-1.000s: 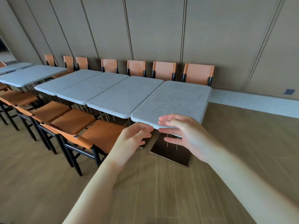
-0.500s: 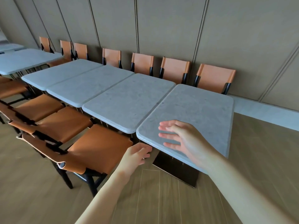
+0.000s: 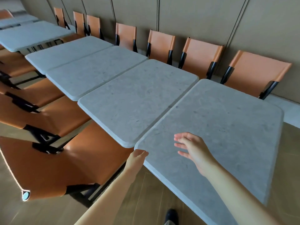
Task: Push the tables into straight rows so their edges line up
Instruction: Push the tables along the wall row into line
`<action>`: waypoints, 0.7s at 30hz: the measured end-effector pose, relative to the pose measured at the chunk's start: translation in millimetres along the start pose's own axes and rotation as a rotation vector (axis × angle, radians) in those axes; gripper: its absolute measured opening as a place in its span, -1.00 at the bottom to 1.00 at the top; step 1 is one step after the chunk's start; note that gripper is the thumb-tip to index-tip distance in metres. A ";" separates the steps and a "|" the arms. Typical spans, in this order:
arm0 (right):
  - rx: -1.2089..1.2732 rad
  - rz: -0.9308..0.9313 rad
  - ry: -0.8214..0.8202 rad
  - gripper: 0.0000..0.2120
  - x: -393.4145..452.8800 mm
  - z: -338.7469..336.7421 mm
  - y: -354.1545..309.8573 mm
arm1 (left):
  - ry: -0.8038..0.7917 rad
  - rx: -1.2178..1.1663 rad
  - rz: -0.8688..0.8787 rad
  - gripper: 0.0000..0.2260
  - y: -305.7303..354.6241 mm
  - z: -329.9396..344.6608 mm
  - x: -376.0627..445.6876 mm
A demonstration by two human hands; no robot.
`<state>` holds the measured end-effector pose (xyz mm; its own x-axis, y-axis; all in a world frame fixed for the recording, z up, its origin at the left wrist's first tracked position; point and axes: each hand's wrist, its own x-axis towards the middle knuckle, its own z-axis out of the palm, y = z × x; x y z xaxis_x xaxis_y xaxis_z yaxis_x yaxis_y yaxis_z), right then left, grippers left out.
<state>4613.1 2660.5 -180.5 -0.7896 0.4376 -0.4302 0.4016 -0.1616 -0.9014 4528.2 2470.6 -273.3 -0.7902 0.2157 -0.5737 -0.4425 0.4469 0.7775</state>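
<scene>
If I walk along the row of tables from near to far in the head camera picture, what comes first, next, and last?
Nearest table with both hands at its corner → second table → third table → fourth table → far table.

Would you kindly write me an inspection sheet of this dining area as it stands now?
Surface: wooden floor, bare where seen.
Job's things: nearest table abuts second table; its front corner juts out past the neighbour's front edge. Further tables continue the row.
Clutter: nothing seen on the tabletops.
Hands: left hand touches the nearest table's corner edge; right hand is open over its top, contact unclear.
Cables: nothing seen.
Surroundings: orange chairs along the panelled wall and on the near side; a shoe below.
</scene>
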 end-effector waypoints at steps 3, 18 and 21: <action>-0.119 0.032 -0.003 -0.88 60.4 -6.3 16.7 | 0.108 0.017 -0.127 -0.78 -2.8 16.6 52.6; -1.095 0.151 -0.142 -0.20 217.9 2.8 104.9 | 0.204 -0.440 -0.497 -0.14 -45.0 17.4 201.1; -1.279 0.180 -0.172 -0.02 222.9 8.7 114.0 | 0.189 -0.483 -0.520 -0.11 -50.1 15.3 206.4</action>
<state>4478.8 2731.9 -379.6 -0.6897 0.3641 -0.6259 0.5863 0.7881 -0.1877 4393.8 2506.0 -434.6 -0.4675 -0.0929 -0.8791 -0.8833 0.0089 0.4688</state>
